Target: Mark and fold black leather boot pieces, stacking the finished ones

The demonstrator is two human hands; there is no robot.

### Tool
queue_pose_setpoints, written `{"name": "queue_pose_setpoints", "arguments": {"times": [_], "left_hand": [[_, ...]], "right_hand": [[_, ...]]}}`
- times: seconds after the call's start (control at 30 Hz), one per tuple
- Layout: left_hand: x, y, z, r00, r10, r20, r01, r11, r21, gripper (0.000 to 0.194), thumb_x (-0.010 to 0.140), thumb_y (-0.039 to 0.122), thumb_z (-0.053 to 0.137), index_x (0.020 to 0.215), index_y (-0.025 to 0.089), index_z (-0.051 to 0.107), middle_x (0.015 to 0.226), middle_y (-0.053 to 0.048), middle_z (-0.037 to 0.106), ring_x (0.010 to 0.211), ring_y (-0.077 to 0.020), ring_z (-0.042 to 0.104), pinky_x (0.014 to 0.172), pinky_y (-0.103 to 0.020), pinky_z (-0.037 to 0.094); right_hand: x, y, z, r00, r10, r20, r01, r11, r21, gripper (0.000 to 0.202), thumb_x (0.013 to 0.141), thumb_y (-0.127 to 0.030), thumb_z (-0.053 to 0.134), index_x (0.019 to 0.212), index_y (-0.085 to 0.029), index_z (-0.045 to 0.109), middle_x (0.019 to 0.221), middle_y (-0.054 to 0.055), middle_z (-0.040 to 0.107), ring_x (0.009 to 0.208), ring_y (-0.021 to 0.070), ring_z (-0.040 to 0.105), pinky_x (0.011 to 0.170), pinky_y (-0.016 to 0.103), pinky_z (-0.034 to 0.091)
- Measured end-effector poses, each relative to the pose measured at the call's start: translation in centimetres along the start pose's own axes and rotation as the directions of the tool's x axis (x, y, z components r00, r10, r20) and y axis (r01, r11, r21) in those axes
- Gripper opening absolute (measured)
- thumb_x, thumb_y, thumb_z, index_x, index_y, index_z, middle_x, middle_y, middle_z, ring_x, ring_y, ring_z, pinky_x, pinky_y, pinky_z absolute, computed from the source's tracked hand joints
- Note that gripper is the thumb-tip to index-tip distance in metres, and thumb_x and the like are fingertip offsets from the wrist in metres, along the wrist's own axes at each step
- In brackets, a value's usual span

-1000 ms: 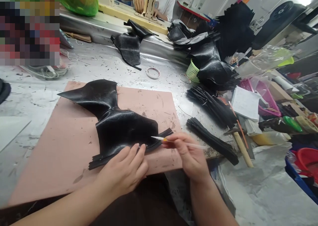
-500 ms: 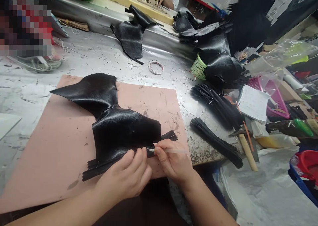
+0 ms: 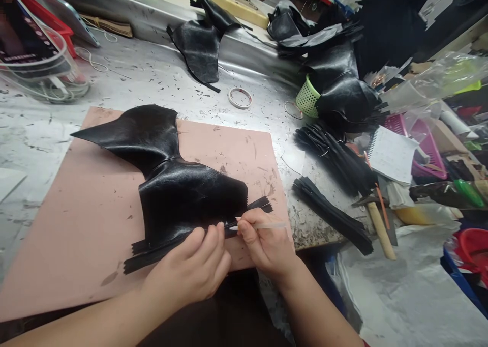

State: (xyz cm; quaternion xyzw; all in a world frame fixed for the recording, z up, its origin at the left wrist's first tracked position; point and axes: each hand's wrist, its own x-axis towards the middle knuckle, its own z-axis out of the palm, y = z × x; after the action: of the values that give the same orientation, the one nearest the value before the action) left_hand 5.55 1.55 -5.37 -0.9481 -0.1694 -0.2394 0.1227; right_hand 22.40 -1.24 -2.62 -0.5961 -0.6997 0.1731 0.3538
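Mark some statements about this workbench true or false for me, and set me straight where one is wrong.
1. The right hand holds a thin, pen-like tool. True.
2. The left hand hangs well away from the large black piece. False: its fingertips rest at that piece's near edge.
3. The white ring lies on the pink board. False: it lies on the grey table, beyond the board.
4. The large black piece lies over part of the pink board. True.
5. The green basket stands to the left of the notebook. True.
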Motion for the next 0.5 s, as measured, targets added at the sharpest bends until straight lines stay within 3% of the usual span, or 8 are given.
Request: {"name": "queue_pose_setpoints", "arguments": {"times": [0.5], "left_hand": [[0.20,-0.10,-0.17,0.999,0.038,0.022,-0.039,0.998,0.039,0.030,0.085,0.016,0.038,0.073,0.015,0.065,0.092,-0.010,0.070,0.086,-0.0213,0.057,0.078,-0.036,0.037]], "right_hand": [[0.05,-0.22,-0.07,1.000,-0.004,0.013,0.004,1.000,0.028,0.017,0.088,-0.020,0.038,0.075,-0.020,0.049,0.062,0.001,0.055,0.055,0.0125,0.053,0.053,0.024,0.043]]}}
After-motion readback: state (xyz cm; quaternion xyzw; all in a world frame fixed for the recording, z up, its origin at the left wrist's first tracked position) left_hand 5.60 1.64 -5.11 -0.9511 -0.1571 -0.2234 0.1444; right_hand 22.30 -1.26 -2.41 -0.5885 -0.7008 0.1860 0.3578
